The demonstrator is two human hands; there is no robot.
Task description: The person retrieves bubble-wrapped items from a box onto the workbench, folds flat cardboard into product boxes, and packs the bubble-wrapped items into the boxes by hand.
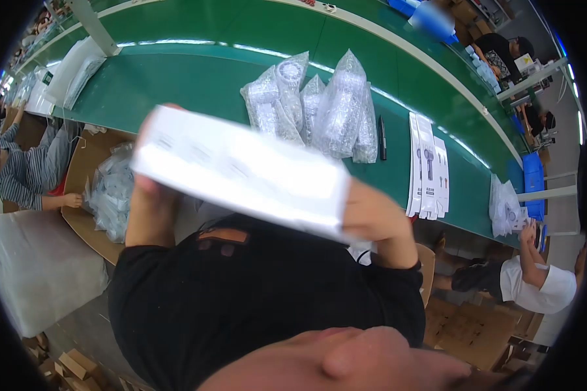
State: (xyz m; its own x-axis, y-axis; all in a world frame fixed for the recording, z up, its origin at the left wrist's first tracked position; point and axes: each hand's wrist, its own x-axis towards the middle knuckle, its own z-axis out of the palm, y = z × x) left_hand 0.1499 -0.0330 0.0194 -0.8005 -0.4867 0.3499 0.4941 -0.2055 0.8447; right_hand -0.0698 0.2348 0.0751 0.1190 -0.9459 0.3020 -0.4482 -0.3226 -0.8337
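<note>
A long white box [241,169], blurred by motion, is held up at a slant in front of my chest. At its left end my left hand [151,185] grips it, with most of the fingers hidden behind the cardboard. My right hand [373,212] is closed at the opposite end, its fingertips hidden at the box's edge. Beyond the box, several items in clear bubble-wrap bags [341,107] lie on the green table [189,78]. A black pen [382,138] is to the right of them. Further right lie several flat printed white boxes [428,166].
An open carton [78,171] full of plastic-wrapped pieces stands at the left table edge, beside a co-worker in a striped sleeve [19,159]. Another co-worker in white [535,283] handles a bagged item at the right. A white rail [430,62] runs along the table's far side.
</note>
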